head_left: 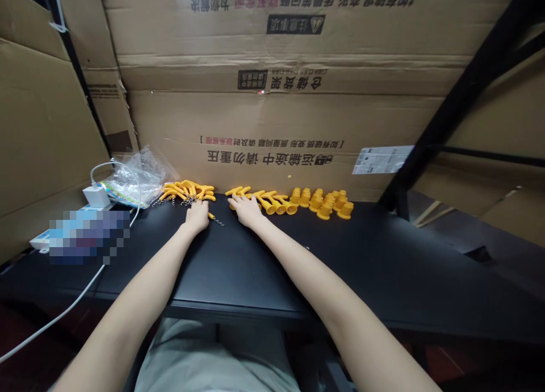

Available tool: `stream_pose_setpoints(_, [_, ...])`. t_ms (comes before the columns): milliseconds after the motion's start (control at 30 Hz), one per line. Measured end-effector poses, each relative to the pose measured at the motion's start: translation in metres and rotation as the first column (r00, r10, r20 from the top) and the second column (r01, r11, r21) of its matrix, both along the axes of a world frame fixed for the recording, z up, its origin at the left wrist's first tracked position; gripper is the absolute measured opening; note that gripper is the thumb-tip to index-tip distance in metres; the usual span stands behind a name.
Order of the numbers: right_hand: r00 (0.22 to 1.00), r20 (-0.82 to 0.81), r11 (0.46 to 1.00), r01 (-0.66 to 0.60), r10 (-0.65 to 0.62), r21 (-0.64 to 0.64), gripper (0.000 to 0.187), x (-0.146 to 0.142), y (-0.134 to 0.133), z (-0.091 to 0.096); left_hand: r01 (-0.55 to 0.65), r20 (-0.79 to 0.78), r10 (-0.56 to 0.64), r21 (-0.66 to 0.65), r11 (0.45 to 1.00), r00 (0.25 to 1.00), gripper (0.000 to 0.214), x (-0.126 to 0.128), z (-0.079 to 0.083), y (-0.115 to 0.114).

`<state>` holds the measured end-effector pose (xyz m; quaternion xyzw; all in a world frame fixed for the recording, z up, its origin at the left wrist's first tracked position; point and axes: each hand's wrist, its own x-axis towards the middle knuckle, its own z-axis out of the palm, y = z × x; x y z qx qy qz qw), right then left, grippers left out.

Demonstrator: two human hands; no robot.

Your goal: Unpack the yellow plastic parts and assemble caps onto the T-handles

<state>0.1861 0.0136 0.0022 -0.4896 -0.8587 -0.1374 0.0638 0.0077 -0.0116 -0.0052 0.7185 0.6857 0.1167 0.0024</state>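
Observation:
Both my arms stretch across a black table (298, 267) toward its far edge. My left hand (197, 215) rests knuckles up on a yellow-handled corkscrew (215, 217), its fingers curled over the handle; the metal spiral sticks out to the right. Just behind it lies a pile of yellow corkscrews (187, 191). My right hand (246, 208) lies with fingers spread at the near side of a row of yellow handle parts (272, 202), touching them. Further right stands a cluster of yellow caps (327, 203).
Cardboard boxes (272, 96) wall in the back and left. A clear plastic bag (136, 179) lies at the far left, beside a white charger (96, 196) with a cable (63, 312) trailing off the front edge. A black metal frame (447, 113) slants at the right.

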Motion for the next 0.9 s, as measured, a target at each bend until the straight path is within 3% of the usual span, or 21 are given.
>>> stream_pose_setpoints(133, [0.996, -0.090, 0.995, 0.020, -0.029, -0.101, 0.061, 0.002, 0.003, -0.003, -0.021, 0.092, 0.015, 0.065, 0.998, 0.996, 0.033, -0.002, -0.003, 0.005])
stream_pose_setpoints(233, [0.982, -0.186, 0.992, -0.050, 0.028, -0.118, 0.062, 0.012, 0.002, 0.002, -0.032, 0.181, 0.009, 0.126, 0.992, 0.983, 0.032, -0.005, -0.004, 0.008])
stream_pose_setpoints(367, [0.944, -0.322, 0.997, -0.067, 0.078, 0.045, 0.059, 0.050, 0.003, 0.015, -0.022, 0.276, -0.032, 0.189, 0.982, 0.961, 0.026, -0.004, -0.001, 0.009])
stream_pose_setpoints(433, [0.885, -0.464, 0.979, 0.065, 0.032, 0.192, 0.059, 0.079, 0.006, 0.019, -0.015, 0.293, -0.047, 0.207, 0.978, 0.955, 0.025, -0.002, -0.001, 0.008])
stream_pose_setpoints(533, [0.698, -0.701, 0.872, 0.425, -0.144, 0.244, 0.063, 0.129, 0.012, 0.013, 0.021, 0.294, -0.088, 0.222, 0.975, 0.952, 0.025, 0.001, -0.001, 0.005])
stream_pose_setpoints(633, [0.430, -0.863, 0.723, 0.681, -0.266, 0.116, 0.074, 0.172, 0.013, -0.005, 0.070, 0.305, -0.141, 0.230, 0.971, 0.942, 0.023, 0.003, -0.002, 0.004])
stream_pose_setpoints(800, [0.125, -0.888, 0.569, 0.805, -0.443, -0.171, 0.076, 0.204, 0.014, -0.033, 0.116, 0.298, -0.196, 0.264, 0.957, 0.934, 0.023, 0.004, -0.002, 0.003])
stream_pose_setpoints(900, [0.084, -0.850, 0.534, 0.809, -0.520, -0.247, 0.055, 0.206, 0.016, -0.040, 0.131, 0.297, -0.217, 0.281, 0.951, 0.930, 0.022, 0.004, -0.001, 0.002])
